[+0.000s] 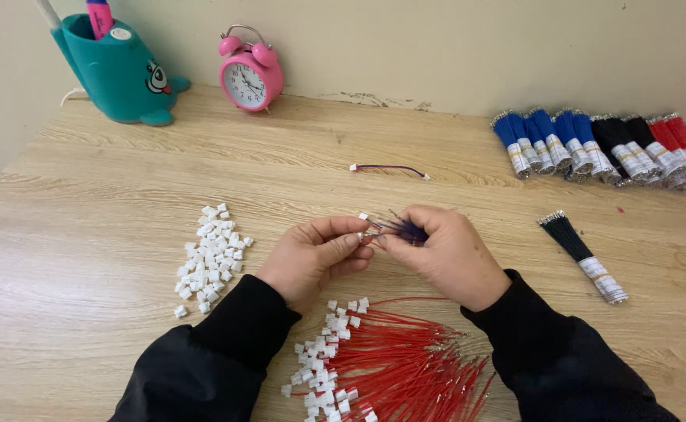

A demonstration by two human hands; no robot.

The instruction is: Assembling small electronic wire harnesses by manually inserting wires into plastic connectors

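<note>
Seen from above, two hands meet over a wooden table (85, 258). The left hand (316, 254) pinches a small white plug (363, 217) between thumb and fingertips; the right hand (444, 250) closes its fingers around a few thin blue wires (405, 230), just touching the plug. Both look light; the wires seem soft and bendy, best gripped near their tips. Loose white plugs (209, 254) lie left, red wires (405, 359) below.

white paper labels (593, 162) banding wire bundles (562, 141)
</note>
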